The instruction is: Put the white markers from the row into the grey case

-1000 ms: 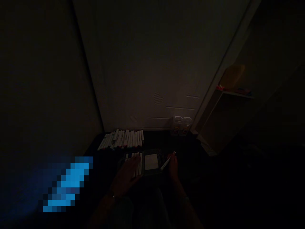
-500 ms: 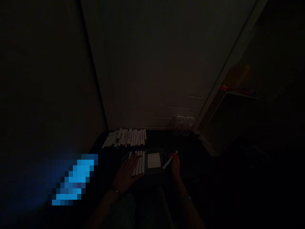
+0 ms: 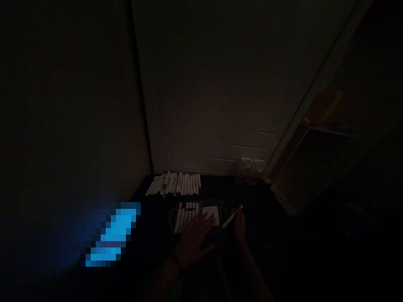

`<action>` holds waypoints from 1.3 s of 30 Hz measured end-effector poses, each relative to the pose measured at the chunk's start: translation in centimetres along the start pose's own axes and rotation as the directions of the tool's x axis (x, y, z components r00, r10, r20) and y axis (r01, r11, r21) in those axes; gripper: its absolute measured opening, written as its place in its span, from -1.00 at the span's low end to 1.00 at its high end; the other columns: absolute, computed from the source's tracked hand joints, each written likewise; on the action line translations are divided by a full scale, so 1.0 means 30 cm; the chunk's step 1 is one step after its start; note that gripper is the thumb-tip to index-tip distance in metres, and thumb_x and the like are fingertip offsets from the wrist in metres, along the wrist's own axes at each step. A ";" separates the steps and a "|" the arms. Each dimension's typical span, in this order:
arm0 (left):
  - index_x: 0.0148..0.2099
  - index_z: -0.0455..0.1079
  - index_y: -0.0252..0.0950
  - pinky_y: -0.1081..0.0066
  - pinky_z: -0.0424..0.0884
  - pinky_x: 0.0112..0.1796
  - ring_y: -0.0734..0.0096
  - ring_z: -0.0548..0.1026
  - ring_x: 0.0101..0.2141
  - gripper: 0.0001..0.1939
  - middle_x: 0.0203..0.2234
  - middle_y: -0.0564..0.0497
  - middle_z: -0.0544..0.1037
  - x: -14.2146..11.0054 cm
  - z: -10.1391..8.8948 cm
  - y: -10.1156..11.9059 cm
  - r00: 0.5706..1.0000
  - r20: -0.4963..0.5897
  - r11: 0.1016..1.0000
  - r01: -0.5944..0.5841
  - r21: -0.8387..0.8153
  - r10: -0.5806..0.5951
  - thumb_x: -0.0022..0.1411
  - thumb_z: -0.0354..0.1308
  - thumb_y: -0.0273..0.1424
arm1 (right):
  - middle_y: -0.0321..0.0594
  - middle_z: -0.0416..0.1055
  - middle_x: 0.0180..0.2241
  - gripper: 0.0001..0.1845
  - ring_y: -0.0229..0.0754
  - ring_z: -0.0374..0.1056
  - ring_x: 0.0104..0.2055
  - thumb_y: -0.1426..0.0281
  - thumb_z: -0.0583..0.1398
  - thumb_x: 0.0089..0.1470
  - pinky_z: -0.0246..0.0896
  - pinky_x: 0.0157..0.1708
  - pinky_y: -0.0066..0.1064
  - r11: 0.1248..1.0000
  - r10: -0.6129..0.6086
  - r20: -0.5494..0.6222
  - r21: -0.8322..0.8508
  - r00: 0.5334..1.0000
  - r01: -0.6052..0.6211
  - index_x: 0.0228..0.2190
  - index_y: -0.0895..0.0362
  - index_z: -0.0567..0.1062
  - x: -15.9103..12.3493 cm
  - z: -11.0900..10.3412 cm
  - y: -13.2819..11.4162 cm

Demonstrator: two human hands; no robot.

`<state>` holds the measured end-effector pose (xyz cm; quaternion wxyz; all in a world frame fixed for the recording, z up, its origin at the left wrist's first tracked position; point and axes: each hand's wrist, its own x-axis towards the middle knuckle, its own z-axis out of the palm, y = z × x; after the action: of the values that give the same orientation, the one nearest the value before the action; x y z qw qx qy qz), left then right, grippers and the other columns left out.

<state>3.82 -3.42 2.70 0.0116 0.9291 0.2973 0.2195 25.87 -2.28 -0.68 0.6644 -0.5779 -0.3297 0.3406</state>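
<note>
The scene is very dim. An open dark case (image 3: 171, 219) lies in front of me, with a row of white markers (image 3: 179, 218) in its left half. A white card or panel (image 3: 209, 211) shows in its right half. My left hand (image 3: 194, 235) reaches over the front of the case, fingers stretched out and partly covering the markers and the card; nothing is held in it. To the right of the case, my right hand (image 3: 239, 226) is closed on one white marker (image 3: 229, 219), which slants down to the left.
Behind the case, more white markers (image 3: 185, 184) lie in a row near the wall. Two clear handled bottles (image 3: 247, 172) stand at the back right. A bright blue blurred screen (image 3: 115, 235) glows at the left. A shelf (image 3: 330, 130) with items is on the right.
My left hand has moved right, off the markers and toward the card, uncovering more markers. My right hand still holds its marker. The whole view has shifted slightly.
</note>
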 end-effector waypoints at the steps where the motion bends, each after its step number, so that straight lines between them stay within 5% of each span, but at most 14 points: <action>1: 0.26 -0.22 -0.16 0.11 -0.06 0.13 0.24 -0.06 0.19 -0.30 0.21 0.04 0.01 0.019 0.001 0.032 1.000 0.009 0.999 -0.024 -0.033 0.024 0.16 -0.06 -0.10 | -0.34 0.28 -0.61 -0.47 -0.28 0.20 -0.55 -0.07 -0.05 0.01 0.09 -0.51 -0.48 1.000 0.003 0.010 0.012 1.000 -0.004 -0.51 0.14 0.37 -0.003 0.000 -0.001; 5: 0.25 -0.17 -0.11 0.07 -0.03 0.12 0.24 0.00 0.18 -0.35 0.18 0.06 0.09 0.061 0.014 0.058 1.000 -0.002 0.996 -0.002 -0.094 0.002 0.17 -0.04 -0.14 | -0.34 0.27 -0.61 -0.46 -0.28 0.20 -0.55 -0.06 -0.06 0.02 0.10 -0.51 -0.48 1.000 0.009 0.008 0.023 1.000 -0.009 -0.51 0.14 0.36 -0.004 -0.001 0.002; 11: 0.23 -0.08 -0.07 0.04 -0.01 0.11 0.25 0.06 0.16 -0.46 0.15 0.06 0.16 0.021 0.023 -0.067 0.989 -0.057 0.989 0.133 -0.057 -0.137 0.22 -0.09 -0.19 | -0.35 0.25 -0.62 -0.48 -0.29 0.19 -0.55 -0.04 -0.06 0.04 0.08 -0.51 -0.49 0.999 -0.014 -0.012 -0.033 1.000 0.014 -0.49 0.14 0.37 0.003 -0.005 0.010; 19: 0.19 0.02 -0.07 0.11 0.10 0.08 0.26 0.09 0.14 -0.47 0.12 0.09 0.21 -0.010 0.091 -0.085 0.993 -0.058 0.994 0.103 -0.038 -0.105 0.19 -0.05 -0.16 | -0.32 0.29 -0.57 -0.48 -0.27 0.20 -0.51 -0.03 -0.08 0.05 0.09 -0.44 -0.47 0.994 -0.076 -0.043 -0.086 0.996 0.072 -0.50 0.15 0.37 0.007 -0.003 0.002; 25: 0.19 0.03 -0.07 0.13 0.13 0.07 0.25 0.08 0.14 -0.48 0.11 0.11 0.24 -0.013 0.102 -0.074 0.985 -0.102 0.990 0.138 -0.020 -0.139 0.19 -0.05 -0.17 | -0.29 0.25 -0.54 -0.48 -0.24 0.17 -0.48 0.03 -0.19 0.11 0.08 -0.42 -0.43 0.987 -0.141 -0.383 -0.124 0.913 0.100 -0.48 0.13 0.32 -0.001 -0.002 -0.016; 27: 0.19 0.02 -0.07 0.12 0.13 0.08 0.24 0.09 0.14 -0.47 0.11 0.10 0.24 -0.014 0.101 -0.071 0.985 -0.101 0.990 0.139 -0.019 -0.140 0.19 -0.05 -0.16 | -0.30 0.22 -0.54 -0.50 -0.25 0.15 -0.49 0.07 -0.22 0.14 0.06 -0.43 -0.43 0.978 -0.199 -0.404 -0.146 0.893 0.152 -0.47 0.13 0.30 -0.023 0.039 -0.033; 32: 0.24 -0.09 -0.13 0.14 0.13 0.08 0.24 0.12 0.13 -0.36 0.13 0.02 0.20 -0.016 0.102 -0.067 0.976 -0.090 0.980 0.196 -0.045 -0.199 0.16 -0.01 -0.15 | -0.24 0.22 -0.40 -0.65 -0.24 0.17 -0.40 0.21 -0.17 0.17 0.07 -0.37 -0.41 0.872 -0.479 -0.223 -0.234 0.849 0.430 -0.41 0.13 0.27 -0.091 0.186 -0.097; 36: 0.26 -0.17 -0.20 0.16 0.17 0.06 0.21 0.15 0.12 -0.24 0.15 -0.07 0.15 -0.015 0.096 -0.061 0.958 -0.123 0.964 0.246 -0.099 -0.257 0.10 0.04 -0.11 | -0.20 0.28 -0.43 -0.60 -0.19 0.19 -0.33 0.24 -0.15 0.17 0.04 -0.26 -0.32 0.776 -0.538 0.049 -0.362 0.842 0.517 -0.47 0.13 0.36 -0.094 0.222 -0.123; 39: 0.25 -0.14 -0.17 0.17 0.17 0.06 0.23 0.13 0.13 -0.33 0.16 -0.05 0.13 -0.009 0.082 -0.053 0.944 -0.149 0.952 0.273 -0.140 -0.293 0.16 -0.02 -0.14 | -0.19 0.35 -0.43 -0.60 -0.17 0.22 -0.30 0.17 -0.08 0.14 0.03 -0.20 -0.31 0.725 -0.497 0.261 -0.399 0.827 0.562 -0.47 0.11 0.43 -0.077 0.217 -0.112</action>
<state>3.77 -1.99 0.13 0.0726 0.8525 0.4144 0.3102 19.44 -1.00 3.29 0.5538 -0.5747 -0.5962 0.0870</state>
